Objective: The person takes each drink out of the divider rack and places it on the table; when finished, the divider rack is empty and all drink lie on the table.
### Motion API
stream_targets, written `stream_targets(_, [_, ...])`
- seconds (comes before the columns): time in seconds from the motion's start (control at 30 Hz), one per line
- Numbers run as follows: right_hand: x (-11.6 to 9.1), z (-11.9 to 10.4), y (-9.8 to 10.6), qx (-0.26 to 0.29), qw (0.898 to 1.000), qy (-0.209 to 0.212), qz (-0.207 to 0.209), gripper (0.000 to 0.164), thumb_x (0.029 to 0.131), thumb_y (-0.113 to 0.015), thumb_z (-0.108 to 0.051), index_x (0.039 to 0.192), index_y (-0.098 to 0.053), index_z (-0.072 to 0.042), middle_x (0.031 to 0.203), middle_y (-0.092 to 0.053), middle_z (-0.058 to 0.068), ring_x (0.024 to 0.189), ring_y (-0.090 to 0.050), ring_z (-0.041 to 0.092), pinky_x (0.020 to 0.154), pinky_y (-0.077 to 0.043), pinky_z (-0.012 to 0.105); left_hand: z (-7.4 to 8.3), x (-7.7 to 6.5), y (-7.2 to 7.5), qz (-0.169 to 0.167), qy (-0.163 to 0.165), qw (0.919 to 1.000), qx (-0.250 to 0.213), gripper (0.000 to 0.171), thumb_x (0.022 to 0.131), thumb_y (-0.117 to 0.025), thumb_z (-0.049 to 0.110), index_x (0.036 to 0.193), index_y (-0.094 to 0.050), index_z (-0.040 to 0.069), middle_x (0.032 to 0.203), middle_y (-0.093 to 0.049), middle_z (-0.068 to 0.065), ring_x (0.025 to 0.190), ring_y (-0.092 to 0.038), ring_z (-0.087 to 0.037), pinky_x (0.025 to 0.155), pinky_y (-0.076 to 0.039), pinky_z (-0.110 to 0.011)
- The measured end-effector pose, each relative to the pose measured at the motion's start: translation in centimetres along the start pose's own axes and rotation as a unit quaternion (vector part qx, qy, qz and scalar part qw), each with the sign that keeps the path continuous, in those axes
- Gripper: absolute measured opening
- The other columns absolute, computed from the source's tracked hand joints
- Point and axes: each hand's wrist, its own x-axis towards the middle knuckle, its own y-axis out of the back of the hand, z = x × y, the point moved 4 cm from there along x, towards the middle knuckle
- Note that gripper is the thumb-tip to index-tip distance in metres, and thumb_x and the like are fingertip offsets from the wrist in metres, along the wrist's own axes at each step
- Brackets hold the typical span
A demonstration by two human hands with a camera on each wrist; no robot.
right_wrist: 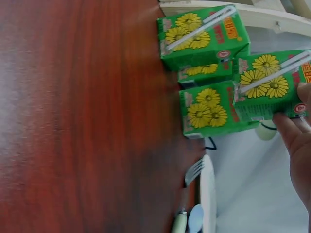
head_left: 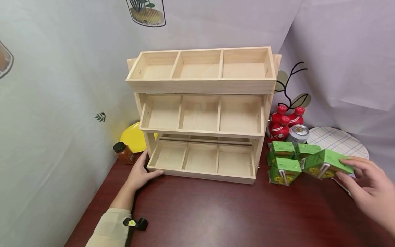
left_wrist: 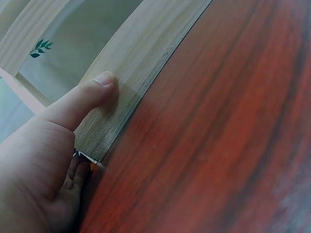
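A three-tier wooden display rack (head_left: 200, 87) stands in the middle, each tier split into three compartments with nothing in them. My left hand (head_left: 139, 175) grips the lower left corner of its bottom tier. In the left wrist view the thumb (left_wrist: 99, 87) lies on the front board (left_wrist: 129, 63), with the other fingers partly hidden round the side. On the right, my right hand (head_left: 371, 181) pinches a green drink carton (head_left: 333, 161) by its end, tilted. Several similar cartons (head_left: 284, 171) stand beside it, next to the rack; yellow flowers and a straw show on the held carton (right_wrist: 265, 80).
Behind the cartons are red bottles (head_left: 279, 129), a silver can (head_left: 298, 133) and a checked white round item (head_left: 339, 140). A dark-lidded jar (head_left: 124, 153) and a yellow plate (head_left: 134, 137) sit at left. A fork (right_wrist: 194, 171) and a spoon (right_wrist: 196, 218) lie near the cartons.
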Motion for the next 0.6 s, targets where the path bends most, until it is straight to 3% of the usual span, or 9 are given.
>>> stream_targets(0.17, [-1.5,1.5,0.3,-0.062,0.996,-0.043,-0.052,0.035,0.078,-0.060,0.027,0.112,-0.051,0.026,0.118,-0.055,0.018,0.115,-0.055,0.015,0.088,-0.045,0.016,-0.1,0.0,-0.1,-0.001,0.005,1.0000,-0.006,0.107,0.066,-0.091,0.020,0.152,-0.028,0.011,0.144,-0.043,-0.015,0.126,-0.046,-0.029,0.097,-0.036,-0.018])
stream_targets(0.23, [-1.8,1.9,0.6,-0.152,0.984,-0.050,-0.075,0.040,0.074,-0.063,0.028,0.113,-0.057,0.019,0.116,-0.058,0.012,0.113,-0.054,0.009,0.089,-0.044,0.013,-0.1,0.0,-0.1,-0.001,0.006,0.9999,-0.010,0.106,0.066,-0.091,0.020,0.152,-0.029,0.012,0.144,-0.043,-0.015,0.126,-0.046,-0.028,0.098,-0.036,-0.018])
stream_targets(0.27, [-2.0,2.2,0.7,-0.164,0.981,-0.053,-0.086,0.044,0.072,-0.064,0.029,0.114,-0.058,0.016,0.116,-0.059,0.012,0.112,-0.055,0.008,0.089,-0.043,0.012,-0.1,0.0,-0.1,-0.001,0.005,0.9999,-0.009,0.106,0.066,-0.091,0.020,0.152,-0.029,0.011,0.144,-0.043,-0.015,0.126,-0.046,-0.028,0.097,-0.036,-0.018])
stream_targets(0.5, [-2.7,3.4,0.7,-0.183,0.963,-0.127,-0.153,0.051,0.069,-0.067,0.030,0.115,-0.060,0.007,0.119,-0.056,-0.002,0.109,-0.053,0.000,0.088,-0.041,0.009,0.0,0.0,0.0,0.001,0.006,0.9999,-0.010,0.106,0.066,-0.091,0.022,0.152,-0.029,0.012,0.144,-0.043,-0.015,0.127,-0.045,-0.026,0.097,-0.035,-0.015])
stream_targets(0.6, [-2.8,3.9,0.5,-0.184,0.959,-0.129,-0.175,0.051,0.069,-0.067,0.029,0.114,-0.060,0.005,0.119,-0.055,-0.002,0.111,-0.051,0.000,0.089,-0.040,0.009,-0.8,0.1,-0.1,0.004,0.002,0.9998,-0.020,0.106,0.066,-0.091,0.022,0.152,-0.030,0.014,0.144,-0.044,-0.014,0.126,-0.046,-0.027,0.096,-0.035,-0.015])
